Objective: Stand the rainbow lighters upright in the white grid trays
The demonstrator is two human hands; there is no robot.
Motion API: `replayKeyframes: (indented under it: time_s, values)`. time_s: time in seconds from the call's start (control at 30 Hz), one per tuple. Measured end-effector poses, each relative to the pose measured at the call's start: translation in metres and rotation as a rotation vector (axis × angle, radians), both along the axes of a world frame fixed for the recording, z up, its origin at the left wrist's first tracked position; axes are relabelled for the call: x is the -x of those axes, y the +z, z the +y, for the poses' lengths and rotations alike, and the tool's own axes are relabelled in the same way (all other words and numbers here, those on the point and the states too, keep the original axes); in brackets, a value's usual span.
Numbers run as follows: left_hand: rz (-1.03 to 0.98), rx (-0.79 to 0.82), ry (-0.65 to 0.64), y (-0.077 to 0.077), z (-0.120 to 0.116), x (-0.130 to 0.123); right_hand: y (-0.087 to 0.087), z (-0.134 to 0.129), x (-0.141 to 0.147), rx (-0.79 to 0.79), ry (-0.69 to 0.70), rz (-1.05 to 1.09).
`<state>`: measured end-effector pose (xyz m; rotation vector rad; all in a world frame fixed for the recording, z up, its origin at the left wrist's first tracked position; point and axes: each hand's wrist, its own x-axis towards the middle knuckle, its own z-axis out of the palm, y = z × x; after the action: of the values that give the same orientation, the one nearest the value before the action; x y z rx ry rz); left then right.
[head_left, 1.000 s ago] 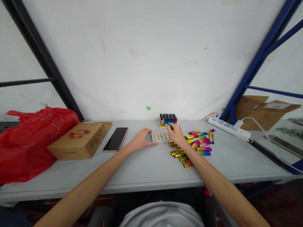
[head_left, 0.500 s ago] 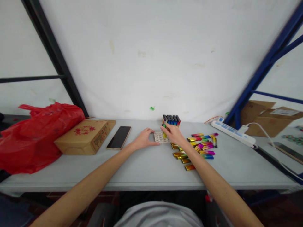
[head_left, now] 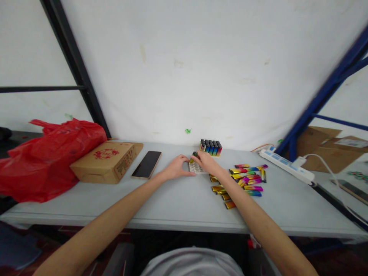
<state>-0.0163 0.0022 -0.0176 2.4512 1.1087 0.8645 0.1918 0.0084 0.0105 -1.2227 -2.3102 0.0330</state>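
A small white tray with rows of round holes lies on the table, partly covered by my hands. My left hand braces the tray's left side, thumb at the near corner and fingers at the far one. Between the fingertips of my right hand is a lighter, yellow-green with a dark top, at the tray's far left corner. How deep it sits in a hole is hidden. Just behind stands a block of upright lighters with black tops. Loose shiny lighters in rainbow colours are strewn beside my right forearm.
Left of my hands lie a phone, a cardboard box and a red plastic bag. On the right is a white power strip with a cable. A white wall rises behind the table.
My right hand has moved the lighter from above the tray's middle to its far left corner and lower down. My left hand stays at the tray. The view has shifted slightly.
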Motion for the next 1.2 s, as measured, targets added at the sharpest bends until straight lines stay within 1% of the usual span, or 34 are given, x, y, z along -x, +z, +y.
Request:
replayKeyframes:
  time_s: [0.1,0.2,0.27,0.33,0.4,0.47,0.53,0.57,0.6,0.67,0.77,0.87,0.97,1.1,1.2]
  values:
    - [0.003,0.003,-0.012,0.001,-0.001,0.000,-0.002,0.001,0.008,-0.010,-0.011,-0.048]
    - [-0.002,0.012,-0.011,0.003,-0.002,0.000,0.002,0.000,0.011,0.031,-0.031,-0.033]
    - [-0.003,0.020,-0.002,0.004,-0.002,0.000,0.010,-0.002,0.004,0.057,-0.008,0.042]
    - [0.002,0.029,0.002,0.005,-0.003,0.001,0.024,-0.011,-0.011,0.078,0.017,0.149]
    - [0.008,0.043,0.008,0.006,-0.004,0.000,0.041,-0.029,-0.033,0.099,0.041,0.216]
    - [0.011,0.057,0.018,0.007,-0.006,0.000,0.057,-0.056,-0.058,0.135,0.095,0.211]
    - [0.009,0.058,0.017,0.009,-0.007,-0.001,0.066,-0.089,-0.081,0.209,0.138,0.162]
    - [0.007,0.053,0.013,0.009,-0.007,-0.001,0.067,-0.106,-0.091,0.240,0.140,0.140]
    - [0.006,0.046,0.009,0.010,-0.008,-0.001,0.065,-0.123,-0.101,0.268,0.136,0.116]
    - [0.010,0.038,-0.002,0.013,-0.007,-0.001,0.056,-0.150,-0.116,0.295,0.109,0.064]
    - [0.056,0.045,-0.025,0.017,-0.006,0.000,0.035,-0.173,-0.132,0.319,0.089,-0.009]
    - [0.100,0.047,-0.039,0.019,-0.005,0.002,0.018,-0.180,-0.138,0.314,0.076,-0.060]
    - [0.103,0.034,-0.026,0.020,-0.005,0.005,0.010,-0.182,-0.136,0.265,0.061,-0.067]
    - [0.108,0.033,0.009,0.021,-0.006,0.011,0.011,-0.189,-0.130,0.234,0.062,-0.022]
    - [0.113,0.031,0.019,0.022,-0.006,0.013,0.017,-0.186,-0.128,0.238,0.001,0.085]
